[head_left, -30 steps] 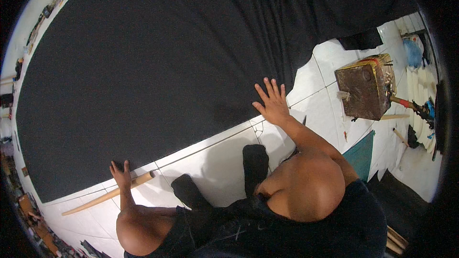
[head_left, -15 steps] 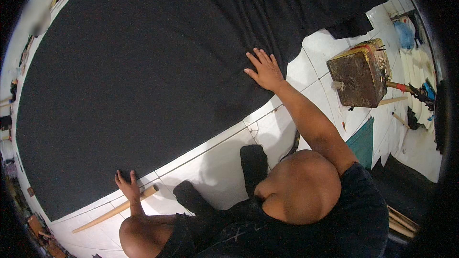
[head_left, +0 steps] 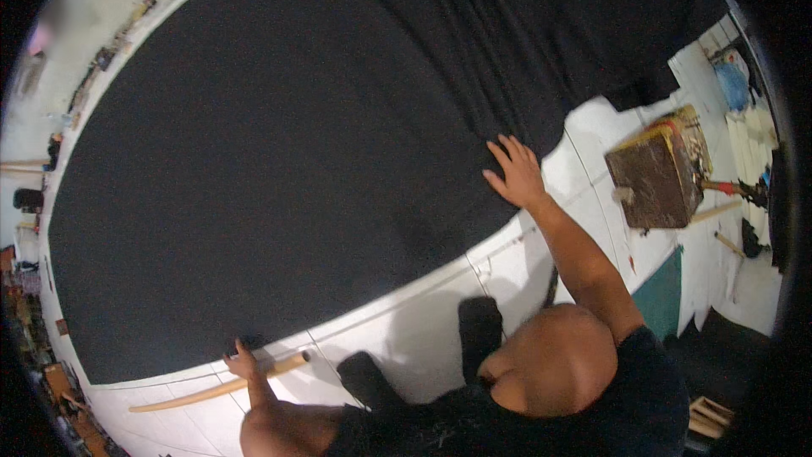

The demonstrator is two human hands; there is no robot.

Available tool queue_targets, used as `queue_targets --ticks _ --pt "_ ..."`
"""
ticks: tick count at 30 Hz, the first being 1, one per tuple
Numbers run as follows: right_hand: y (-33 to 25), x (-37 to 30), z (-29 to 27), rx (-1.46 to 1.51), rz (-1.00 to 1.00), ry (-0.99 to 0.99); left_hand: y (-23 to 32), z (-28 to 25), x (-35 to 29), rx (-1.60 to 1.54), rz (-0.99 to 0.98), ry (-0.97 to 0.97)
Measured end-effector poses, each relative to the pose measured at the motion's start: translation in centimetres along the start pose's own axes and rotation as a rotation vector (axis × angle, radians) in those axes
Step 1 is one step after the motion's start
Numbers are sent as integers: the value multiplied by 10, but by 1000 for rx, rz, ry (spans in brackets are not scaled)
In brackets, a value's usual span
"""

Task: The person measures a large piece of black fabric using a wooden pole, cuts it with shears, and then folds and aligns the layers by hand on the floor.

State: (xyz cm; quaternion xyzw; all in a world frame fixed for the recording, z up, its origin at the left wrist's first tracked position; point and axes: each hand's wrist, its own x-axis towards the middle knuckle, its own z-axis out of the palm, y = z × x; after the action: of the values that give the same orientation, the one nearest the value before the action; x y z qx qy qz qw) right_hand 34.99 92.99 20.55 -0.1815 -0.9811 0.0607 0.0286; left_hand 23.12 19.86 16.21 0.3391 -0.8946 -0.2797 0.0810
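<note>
A wide sheet of black cloth (head_left: 254, 161) lies spread over the white tiled floor, gathered in long folds near its upper right part. My right hand (head_left: 519, 176) rests palm down on the cloth close to its right edge, fingers spread and pointing at the folds. Down at the near edge, my left hand (head_left: 244, 364) touches the cloth's border with its visible fingers apart; its other fingers are hard to see. Beneath my left wrist lies a tan cardboard tube (head_left: 211, 390) on the tiles, just outside the cloth.
A worn brown box-like block (head_left: 651, 186) stands on the floor at the right, with a rod beside it. Closer lies a green mat (head_left: 660, 292). My dark-covered feet (head_left: 480, 330) are on the tiles by the cloth. Assorted items line the left wall.
The view has shifted, so the cloth and surroundings appear displaced. My left hand's fingers were more plainly spread before and show less now. My right hand remains flat beside the folds.
</note>
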Motion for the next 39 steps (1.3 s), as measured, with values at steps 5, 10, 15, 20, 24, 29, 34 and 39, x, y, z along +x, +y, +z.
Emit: queue_targets --ticks 5,10,15,20,24,29,34,39 --pt "-48 16 -15 75 -140 -14 -2 4 13 -700 -454 -432" --pt "-70 -7 13 67 -313 -71 23 12 12 -817 -628 -212" --pt "-108 -40 19 15 -267 -140 16 1 4 -681 -641 -219" --pt "-144 -79 36 107 -584 -292 4 4 5 -842 -590 -333" --pt "-140 -79 24 100 -548 -388 -8 -5 10 -754 -513 -240" --pt "-113 -83 21 141 -483 -195 6 7 -1 -658 -489 -266" --pt "-113 -65 10 187 -429 -107 -3 2 8 -508 -405 -227" --pt "-122 -64 7 283 -348 -40 -12 -54 -4 408 -253 67"
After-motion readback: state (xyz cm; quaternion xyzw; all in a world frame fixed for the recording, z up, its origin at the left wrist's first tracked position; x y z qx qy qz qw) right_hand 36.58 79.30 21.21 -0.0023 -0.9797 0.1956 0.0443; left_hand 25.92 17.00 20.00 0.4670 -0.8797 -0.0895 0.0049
